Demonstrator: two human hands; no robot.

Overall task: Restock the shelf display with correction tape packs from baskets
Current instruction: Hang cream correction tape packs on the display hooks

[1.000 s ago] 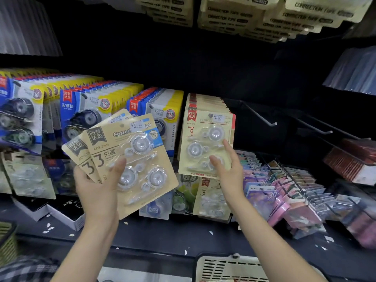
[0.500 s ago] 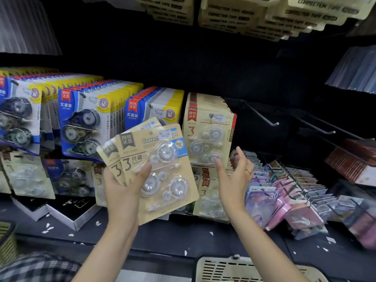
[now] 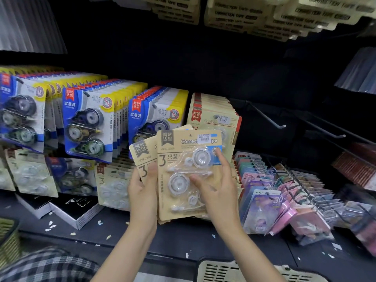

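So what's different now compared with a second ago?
The right hand left the hanging tan packs and came across to the front kraft pack, fingers now laid on its blister. The left hand carried both kraft packs rightward, toward the tan row. The left hand's hold and the blue packs on their hooks are unchanged.

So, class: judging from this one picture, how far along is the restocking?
Done: kraft-card packs fill one hook. In hand: left hand grips two kraft correction tape packs; right hand touches the front one. Left: hanging these; empty hooks remain, and the basket contents are unseen.
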